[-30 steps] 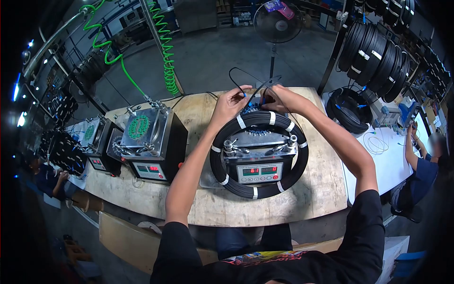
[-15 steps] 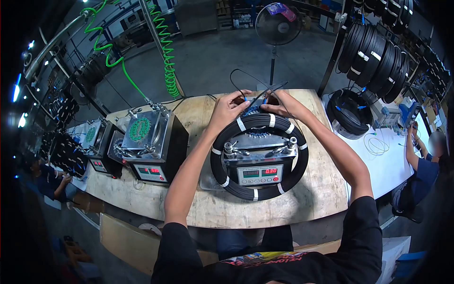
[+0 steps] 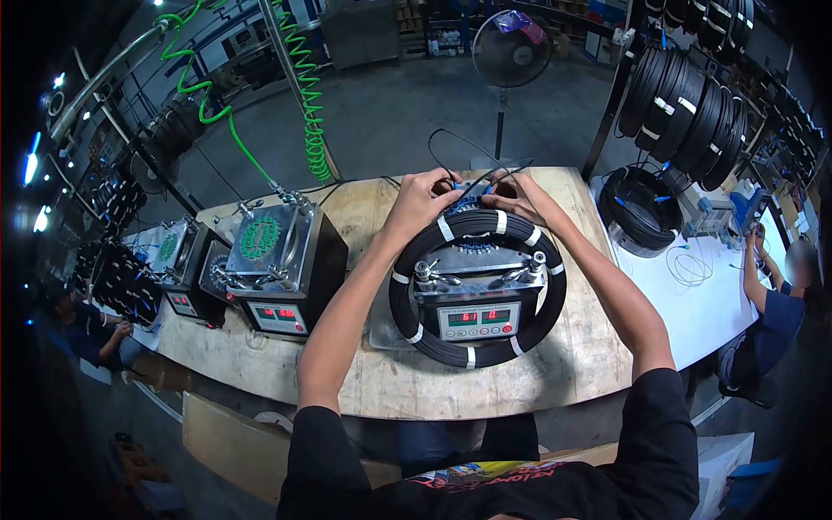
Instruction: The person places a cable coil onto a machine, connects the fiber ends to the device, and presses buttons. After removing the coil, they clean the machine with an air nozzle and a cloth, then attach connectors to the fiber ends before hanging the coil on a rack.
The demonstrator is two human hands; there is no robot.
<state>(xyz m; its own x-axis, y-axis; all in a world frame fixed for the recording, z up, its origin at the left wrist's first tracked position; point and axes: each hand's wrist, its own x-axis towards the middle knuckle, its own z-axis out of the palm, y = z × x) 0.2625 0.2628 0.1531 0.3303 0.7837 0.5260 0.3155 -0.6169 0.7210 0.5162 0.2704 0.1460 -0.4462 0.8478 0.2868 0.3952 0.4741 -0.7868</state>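
Note:
A large coil of black cable (image 3: 405,305) with white bands leans upright against the front of a metal polishing machine (image 3: 478,324), which has a red digital display. Behind the coil's top, my left hand (image 3: 425,201) is closed in a pinch on a small blue cable connector (image 3: 457,185). My right hand (image 3: 517,198) pinches another blue connector (image 3: 489,190) at the same spot. Several blue connectors (image 3: 468,201) sit between the hands, on top of the machine. Black cable ends (image 3: 468,137) loop up above both hands. My fingertips partly hide the connectors.
Two similar machines with green-ringed tops (image 3: 258,237) stand left on the wooden table (image 3: 364,381). Green coiled hoses (image 3: 310,130) hang above. At right, more cable coils (image 3: 641,208) lie on a white table (image 3: 685,303), with a seated person (image 3: 774,321). A fan (image 3: 511,52) stands behind.
Both hands have shifted only slightly and stay at the connectors. The front machine's display reading has changed. The whole view has moved a little.

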